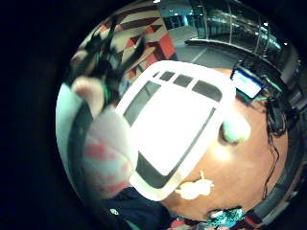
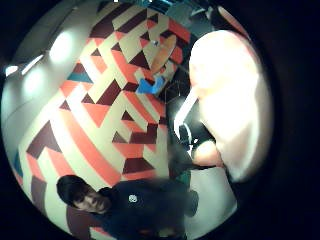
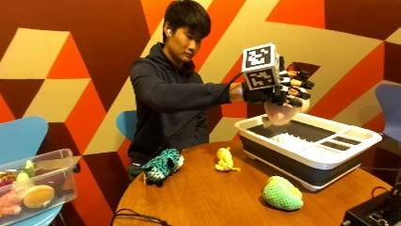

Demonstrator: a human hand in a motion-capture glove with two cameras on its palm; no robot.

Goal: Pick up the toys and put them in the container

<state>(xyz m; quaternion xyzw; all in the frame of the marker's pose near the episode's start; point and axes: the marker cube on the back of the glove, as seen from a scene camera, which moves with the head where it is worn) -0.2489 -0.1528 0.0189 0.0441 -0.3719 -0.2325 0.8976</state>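
My black-gloved right hand point(image 3: 282, 89) is raised above the white-rimmed, dark-walled collapsible plastic container point(image 3: 313, 157), over its end nearest me. Fingers are curled round a pale pink soft toy with red patches point(image 3: 280, 113), which hangs below the palm, clear of the container's rim

Little-finger palm view: the same pink toy point(image 1: 108, 153) sits close against the palm, with the container point(image 1: 175, 124) open below it. Its bottom looks white and I can't tell if anything lies in it

Thumb palm view: the pink toy point(image 2: 227, 100) fills one side, with my fingers wrapped on it

Still on the round wooden table point(image 3: 206, 197), all outside the container:
- green crocheted egg-shaped toy point(image 3: 282, 193), just beside the container's front wall, apart from it
- small yellow knitted toy point(image 3: 224, 160), near the container's end closest to me
- teal and black spotted plush toy point(image 3: 162, 165), further from the container than the yellow one, by the table edge

Well apart from the container, off the table, a clear plastic tub holding assorted toys point(image 3: 37, 188) rests on a blue chair point(image 3: 19, 136)

My other hand isn't visible
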